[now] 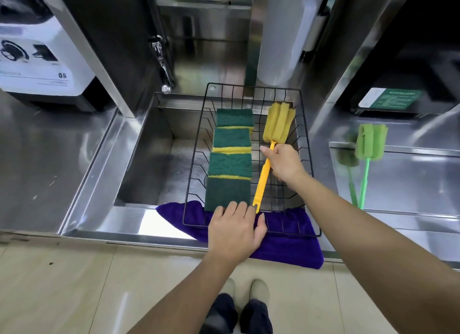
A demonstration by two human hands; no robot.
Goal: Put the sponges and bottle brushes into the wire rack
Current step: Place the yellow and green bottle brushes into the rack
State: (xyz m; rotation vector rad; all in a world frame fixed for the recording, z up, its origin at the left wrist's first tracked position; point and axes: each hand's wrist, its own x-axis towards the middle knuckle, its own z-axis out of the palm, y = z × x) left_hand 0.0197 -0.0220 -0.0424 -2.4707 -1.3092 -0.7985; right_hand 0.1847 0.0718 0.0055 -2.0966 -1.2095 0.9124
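**Tech A:** Reaching forward over the wire rack (305, 139), the right hand (283, 164) had its fingers closed around the upper handle of the yellow bottle brush (270, 144), with one fingertip extended toward the sponges. Confirm the left?

**Tech B:** Confirmed. The left hand (235, 230) lay palm down at the rack's near edge, fingers loosely spread and gripping nothing. Its fingertips touched the nearest sponge and the tail end of the yellow handle, and the thumb rested against the front wire.

**Tech A:** Brush condition?

**Tech B:** Yellow foam head, ribbed, pointing to the far right corner of the rack. The handle was straight yellow plastic, running diagonally back to the near edge. The brush lay inside the rack, right of the sponges.

**Tech A:** Sponges?

**Tech B:** Four sponges (230, 164), each with a dark green scouring face over a yellow layer, stood in a single row along the rack's left half, each leaning on the next.

**Tech A:** Rack position?

**Tech B:** Black wire, rectangular, bridging the steel sink (149, 144); its near edge sat on a purple cloth (286, 249). A green bottle brush (368, 146) lay outside the rack, on the steel surface (410, 184) to the right, head away from the person, well apart from both hands.
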